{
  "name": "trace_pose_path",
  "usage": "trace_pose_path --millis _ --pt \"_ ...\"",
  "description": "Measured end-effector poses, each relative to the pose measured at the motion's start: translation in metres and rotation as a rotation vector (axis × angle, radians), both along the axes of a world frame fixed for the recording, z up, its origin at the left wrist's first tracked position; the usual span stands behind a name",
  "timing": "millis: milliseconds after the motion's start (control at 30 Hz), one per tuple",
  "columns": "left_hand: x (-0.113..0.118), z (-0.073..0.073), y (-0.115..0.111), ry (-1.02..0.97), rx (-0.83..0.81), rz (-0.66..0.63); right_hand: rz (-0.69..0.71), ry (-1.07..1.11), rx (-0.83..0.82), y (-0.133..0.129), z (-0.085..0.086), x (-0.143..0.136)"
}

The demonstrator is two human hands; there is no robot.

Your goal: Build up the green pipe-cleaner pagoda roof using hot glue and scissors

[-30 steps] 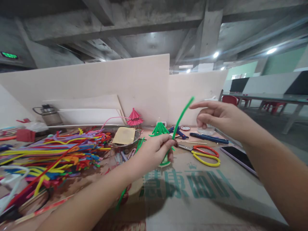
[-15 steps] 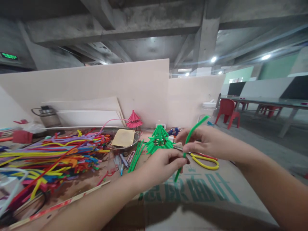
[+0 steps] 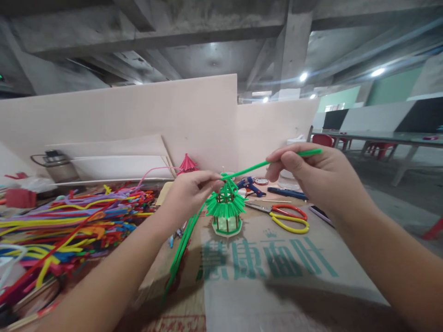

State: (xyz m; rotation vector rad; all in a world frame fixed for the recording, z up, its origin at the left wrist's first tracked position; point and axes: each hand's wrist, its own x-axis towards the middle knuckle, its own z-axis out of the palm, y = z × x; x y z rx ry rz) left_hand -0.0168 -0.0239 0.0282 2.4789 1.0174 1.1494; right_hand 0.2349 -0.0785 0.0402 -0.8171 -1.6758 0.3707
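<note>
A green pipe cleaner (image 3: 251, 168) stretches between my two hands, rising a little to the right. My left hand (image 3: 194, 193) pinches its lower left end near the top of the green pagoda model (image 3: 226, 210). Fingers and thumb of my right hand (image 3: 308, 168) are closed around the other end, whose tip sticks out past them. The pagoda stands upright behind the hands, with a fringed green roof, brown posts and a pale base. Whether the pipe cleaner touches its top I cannot tell.
Loose green pipe cleaners (image 3: 183, 246) lie left of the pagoda, beside a large colourful pile (image 3: 86, 226). Scissors (image 3: 289, 216) with red and yellow handles lie on the right. Behind are a blue glue gun (image 3: 251, 186) and a pink pagoda (image 3: 187, 162). A white panel (image 3: 194, 124) stands behind the worktop.
The pipe cleaner went from steep and curved to nearly straight and gently sloped. Both hands rose and moved apart, the left going left and the right going right, uncovering the pagoda's base.
</note>
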Motion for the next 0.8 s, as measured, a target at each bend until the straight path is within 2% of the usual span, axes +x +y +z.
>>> trace_pose_path --millis 67,200,267,567,733,800 --pt "-0.007 0.002 0.004 0.071 0.121 0.028 0.043 0.005 -0.014 -0.002 0.000 0.001" --pt "-0.014 0.004 0.009 0.318 0.519 -0.002 0.112 -0.098 -0.094 -0.004 0.004 0.009" --pt "-0.015 0.006 0.008 0.360 0.631 -0.009 0.139 -0.132 -0.141 -0.005 0.006 0.014" --pt "-0.020 0.010 0.014 0.329 0.568 0.076 0.265 -0.046 -0.162 -0.002 0.007 0.019" --pt "-0.020 0.011 0.013 0.324 0.589 0.072 0.192 -0.235 -0.108 -0.006 0.011 0.019" --pt "-0.019 0.011 0.012 0.322 0.601 0.076 0.183 -0.245 -0.097 -0.008 0.012 0.020"
